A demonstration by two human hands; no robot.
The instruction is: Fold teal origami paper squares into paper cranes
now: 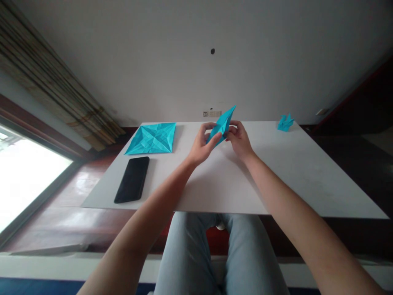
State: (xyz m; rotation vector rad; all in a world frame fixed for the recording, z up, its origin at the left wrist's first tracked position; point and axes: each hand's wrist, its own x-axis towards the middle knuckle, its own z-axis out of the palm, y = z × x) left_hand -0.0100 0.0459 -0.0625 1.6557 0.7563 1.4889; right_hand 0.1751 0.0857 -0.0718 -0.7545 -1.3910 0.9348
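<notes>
Origami of turquoise paper is held above the desk, gripped by the fingers of the left hand and pinched by the right hand; a fold is apparently being shaped; careful creasing seems called for next.

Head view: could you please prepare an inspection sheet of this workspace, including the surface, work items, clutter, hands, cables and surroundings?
Surface: white table, with things lying on it.
Work items: folded blue paper, held above the table; creased blue sheet, spread out at far left; small blue folded figure, near the far right corner.
Clutter: black phone, lying flat at left, nearer than the sheet.
Left hand: grips the folded paper, thumb in front.
Right hand: fingers curled at the paper's right side; exact grip unclear.
Cables: nothing seen.
Surroundings: wall with sockets behind; striped curtain at left.
</notes>
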